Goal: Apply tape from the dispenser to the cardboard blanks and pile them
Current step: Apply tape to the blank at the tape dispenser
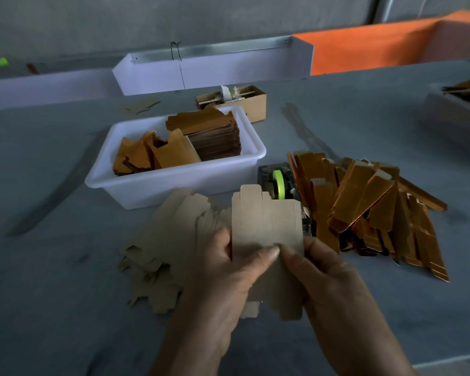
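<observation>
I hold one flat cardboard blank (pixel 266 223) upright over the table, its plain brown side toward me. My left hand (pixel 228 270) grips its left edge, thumb pressed across the front. My right hand (pixel 329 280) pinches its lower right part. Just behind the blank stands the tape dispenser (pixel 278 183) with a green roll. Spread flat on the table to the left is a loose pile of brown blanks (pixel 174 240). A heap of gold-faced folded blanks (pixel 369 210) lies to the right of the dispenser.
A white plastic tub (pixel 174 183) behind the loose pile holds more gold blanks and a tall stack. A small cardboard box (pixel 244 99) stands beyond it. A white trough (pixel 212 69) runs along the back. Another tray (pixel 456 104) sits far right.
</observation>
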{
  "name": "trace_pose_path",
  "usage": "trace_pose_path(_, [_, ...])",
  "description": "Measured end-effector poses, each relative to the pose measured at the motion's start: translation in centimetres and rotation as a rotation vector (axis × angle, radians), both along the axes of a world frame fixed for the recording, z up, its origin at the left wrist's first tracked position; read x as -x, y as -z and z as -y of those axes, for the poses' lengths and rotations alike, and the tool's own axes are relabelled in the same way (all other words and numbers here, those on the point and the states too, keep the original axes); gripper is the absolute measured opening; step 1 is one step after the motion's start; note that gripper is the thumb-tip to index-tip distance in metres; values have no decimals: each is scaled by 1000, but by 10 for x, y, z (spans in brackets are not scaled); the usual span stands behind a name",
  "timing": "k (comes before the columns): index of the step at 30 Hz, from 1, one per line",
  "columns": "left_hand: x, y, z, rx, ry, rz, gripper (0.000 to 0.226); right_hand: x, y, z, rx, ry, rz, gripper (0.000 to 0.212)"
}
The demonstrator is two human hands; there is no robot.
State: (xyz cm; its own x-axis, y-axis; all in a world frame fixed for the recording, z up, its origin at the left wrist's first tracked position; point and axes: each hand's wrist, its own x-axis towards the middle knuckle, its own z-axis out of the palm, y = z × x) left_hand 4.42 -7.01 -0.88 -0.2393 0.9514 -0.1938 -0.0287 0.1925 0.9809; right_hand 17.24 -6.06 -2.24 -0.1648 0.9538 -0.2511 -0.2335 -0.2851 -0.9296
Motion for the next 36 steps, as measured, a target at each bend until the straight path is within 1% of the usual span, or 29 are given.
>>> trace_pose_path(1, [-2,2,-2,5,-21,-8,53,0,1,0,-16,-2,27,25])
trace_pose_path(3, [-3,7,-5,-3,-59,-36,39,0,1,1,-50,17,87,15])
trace_pose_path(4, [-2,10,-5,-8,-61,-48,34,0,1,1,-83,33,154,15])
trace_pose_path(6, [0,13,-5,-14,-51,-56,27,-1,2,2,-189,63,347,15])
trace_pose_path(8, [0,14,-4,-39,-45,-61,20,-2,2,2,-260,92,468,11])
trace_pose_path(9, [-1,15,-4,-55,-43,-74,19,-2,3,3,-285,105,510,9])
trace_pose_path(12, [-4,12,-2,-80,-21,-109,32,0,1,7,-394,145,624,11])
trace_pose_path(16, [-5,11,-1,-79,-31,-119,26,7,-1,13,-521,134,668,19])
trace_pose_path(18, [-5,10,-1,-75,-40,-130,23,10,0,14,-536,116,658,20])
trace_pose_path(20, [-4,7,0,-60,-9,-99,19,10,-3,15,-516,80,588,14])
trace_pose_path(21, [-4,5,1,-49,23,-72,18,10,-6,15,-507,51,551,16])
trace_pose_path(23, [-1,1,3,-42,73,-9,19,8,-7,14,-506,7,515,32])
trace_pose_path(24, [0,-1,4,-46,99,2,20,7,-7,14,-510,5,527,35])
trace_pose_path(25, [1,0,4,-64,138,-25,23,6,-7,13,-511,4,550,35])
trace_pose_path(26, [1,-1,5,-84,171,-65,25,5,-6,12,-507,2,566,30])
trace_pose_path(28, [0,2,5,-99,170,-136,17,4,-4,9,-468,-12,582,13])
trace_pose_path(30, [2,4,5,-65,163,-139,17,2,-2,7,-416,-6,600,14])
trace_pose_path(32, [4,3,6,-38,224,-97,12,-2,-1,5,-363,68,596,22])
trace_pose_path(33, [5,2,8,-30,269,-82,13,-4,-2,3,-333,82,567,29])
trace_pose_path(34, [5,1,9,-21,300,-70,16,-5,-2,1,-285,69,497,34])
trace_pose_path(35, [5,2,8,-18,310,-75,17,-5,-2,0,-221,34,393,33])
trace_pose_path(36, [5,3,8,-8,300,-95,14,-5,-3,0,-162,-9,297,27])
